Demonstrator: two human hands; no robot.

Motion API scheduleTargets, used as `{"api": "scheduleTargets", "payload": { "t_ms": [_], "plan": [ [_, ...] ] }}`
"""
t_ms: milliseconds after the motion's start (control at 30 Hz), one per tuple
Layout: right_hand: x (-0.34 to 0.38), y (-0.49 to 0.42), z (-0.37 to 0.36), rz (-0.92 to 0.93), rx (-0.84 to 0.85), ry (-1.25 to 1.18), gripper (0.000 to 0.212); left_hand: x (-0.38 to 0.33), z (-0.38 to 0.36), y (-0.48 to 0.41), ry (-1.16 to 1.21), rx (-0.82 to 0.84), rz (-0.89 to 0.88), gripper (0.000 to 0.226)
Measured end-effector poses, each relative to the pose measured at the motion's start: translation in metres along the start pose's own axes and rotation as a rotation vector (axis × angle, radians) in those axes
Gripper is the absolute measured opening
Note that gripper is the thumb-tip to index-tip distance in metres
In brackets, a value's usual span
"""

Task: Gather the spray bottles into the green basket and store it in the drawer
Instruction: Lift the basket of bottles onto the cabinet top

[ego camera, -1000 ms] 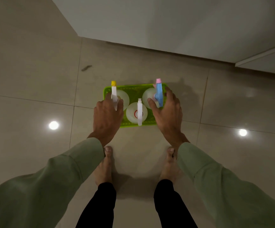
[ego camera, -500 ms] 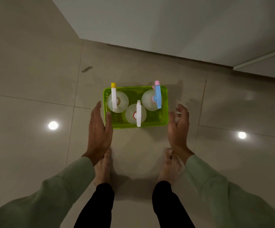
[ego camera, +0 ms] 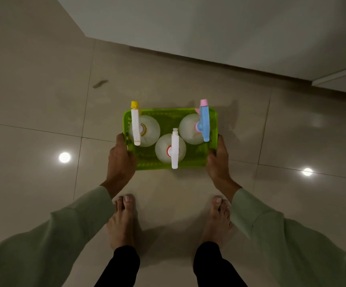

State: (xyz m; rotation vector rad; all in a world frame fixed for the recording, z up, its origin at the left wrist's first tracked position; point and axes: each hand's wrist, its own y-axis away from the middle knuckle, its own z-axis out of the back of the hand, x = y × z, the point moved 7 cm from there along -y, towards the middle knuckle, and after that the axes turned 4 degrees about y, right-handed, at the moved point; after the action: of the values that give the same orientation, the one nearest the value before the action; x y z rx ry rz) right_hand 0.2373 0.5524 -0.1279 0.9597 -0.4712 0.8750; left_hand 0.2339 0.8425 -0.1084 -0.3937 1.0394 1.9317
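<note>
Three spray bottles point(ego camera: 169, 139) upright in green basket point(ego camera: 168, 116); left hand point(ego camera: 120, 160), right hand point(ego camera: 217, 160) clasp basket's side walls.

A floor of large glossy beige tiles point(ego camera: 33, 100) is seen from above, crossed by thin grout lines. Two round ceiling lights are mirrored in it, a reflection on the left point(ego camera: 64, 157) and a reflection on the right point(ego camera: 307, 171). A small dark smudge point(ego camera: 100, 83) is marked on a far tile. A pale cabinet front point(ego camera: 209, 27) is set along the far edge. Two bare feet point(ego camera: 122, 220) in black trouser legs point(ego camera: 118, 268) are planted on the tiles, and pale green sleeves point(ego camera: 44, 245) are seen at both sides.
</note>
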Motion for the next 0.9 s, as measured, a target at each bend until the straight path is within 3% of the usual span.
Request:
{"api": "scheduleTargets", "payload": {
  "t_ms": [300,633,900],
  "plan": [
    [0.091,0.052,0.067,0.074,-0.031,-0.015,0.054,-0.088,0.076,0.04,-0.003,0.033,-0.022,0.043],
    [0.264,0.114,0.19,0.226,-0.036,-0.068,0.065,-0.249,0.208,0.104,0.052,0.069,-0.121,0.045],
    [0.363,0.109,0.251,0.306,-0.058,-0.117,0.054,-0.365,0.279,0.089,0.023,0.077,-0.199,0.039]
  ]
}}
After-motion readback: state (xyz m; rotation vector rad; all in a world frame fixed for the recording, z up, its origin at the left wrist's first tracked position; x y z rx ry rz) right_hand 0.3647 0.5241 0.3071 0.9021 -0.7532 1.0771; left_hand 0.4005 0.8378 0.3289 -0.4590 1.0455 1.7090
